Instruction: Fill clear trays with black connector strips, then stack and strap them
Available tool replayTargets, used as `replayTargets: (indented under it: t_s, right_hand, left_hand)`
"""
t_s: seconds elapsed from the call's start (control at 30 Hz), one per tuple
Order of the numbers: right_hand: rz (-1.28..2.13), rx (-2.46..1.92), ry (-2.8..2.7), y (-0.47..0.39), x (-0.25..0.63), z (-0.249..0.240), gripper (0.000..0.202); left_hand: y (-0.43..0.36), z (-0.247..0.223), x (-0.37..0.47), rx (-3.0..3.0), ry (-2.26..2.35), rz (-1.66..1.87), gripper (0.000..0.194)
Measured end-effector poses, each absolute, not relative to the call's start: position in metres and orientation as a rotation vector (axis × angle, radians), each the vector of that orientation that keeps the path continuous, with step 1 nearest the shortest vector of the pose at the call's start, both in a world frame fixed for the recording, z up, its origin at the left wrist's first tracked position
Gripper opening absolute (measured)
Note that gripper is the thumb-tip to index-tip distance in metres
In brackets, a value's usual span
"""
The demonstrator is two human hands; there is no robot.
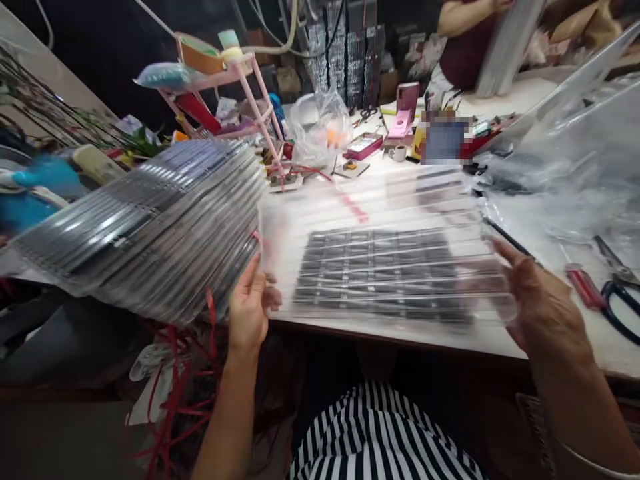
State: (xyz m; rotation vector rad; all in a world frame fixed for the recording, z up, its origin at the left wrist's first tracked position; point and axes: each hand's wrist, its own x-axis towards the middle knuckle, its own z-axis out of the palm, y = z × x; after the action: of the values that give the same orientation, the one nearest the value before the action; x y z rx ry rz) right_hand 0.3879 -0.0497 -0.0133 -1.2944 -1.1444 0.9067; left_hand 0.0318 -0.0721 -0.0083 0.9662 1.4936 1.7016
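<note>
A clear ribbed plastic tray, smeared by motion, spans the space between my two hands above the table. My left hand pinches its left edge, and the thumb points up. At the opposite end, my right hand has its fingers closed around the right edge. Through the plastic I see a dark gridded block near the table's front edge; whether the tray touches it is unclear. Left of my left hand lies a large stack of similar ribbed plastic trays, leaning in a fanned row.
Scissors and a red-handled screwdriver lie at the right. Clear plastic bags heap behind them. A pink rack, a phone and a small cup stand at the back. Another person's arm shows beyond.
</note>
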Motion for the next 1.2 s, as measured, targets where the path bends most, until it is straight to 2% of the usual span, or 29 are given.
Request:
replayTargets:
  t_s: [0.07,0.13,0.27,0.4,0.63,0.8,0.97,1.1,1.2]
  right_hand:
    - [1.211,-1.239,-1.048,-0.044,0.388,-0.015,0.063]
    - [1.262,-1.304,-1.064,-0.039,0.390,-0.022,0.070]
    - [0.902,-1.568,-1.353,-0.031,0.399,-0.042,0.066]
    - [0.523,-1.765,-1.548,-0.026,0.409,-0.055,0.062]
    - [0.489,-1.736,-1.585,-0.017,0.406,-0.055,0.055]
    - [0.447,-1.792,-1.587,-0.013,0.406,-0.057,0.053]
    - [0.376,-1.842,-1.792,-0.013,0.400,-0.051,0.040]
    - [0.289,-1.888,-2.017,-0.010,0.387,-0.044,0.038]
    - [0.299,-1.902,-1.999,-0.022,0.382,-0.043,0.038]
  left_hand:
    - [-0.064,-0.019,0.023,1.008,1.626,1.577,0.058]
    - [-0.055,-0.030,0.016,1.172,1.767,1.446,0.054]
    - [-0.038,-0.052,0.007,1.594,1.876,1.185,0.051]
    - [-0.021,-0.065,0.003,1.746,1.858,1.113,0.055]
    - [-0.002,-0.048,0.011,1.581,1.719,0.980,0.056]
    - [0.003,-0.045,0.013,1.500,1.772,1.034,0.060]
    - [0.009,-0.054,0.016,1.806,1.841,0.831,0.061]
    - [0.018,-0.056,0.023,2.055,2.154,0.529,0.052]
    - [0.026,-0.059,0.015,2.118,2.175,0.517,0.043]
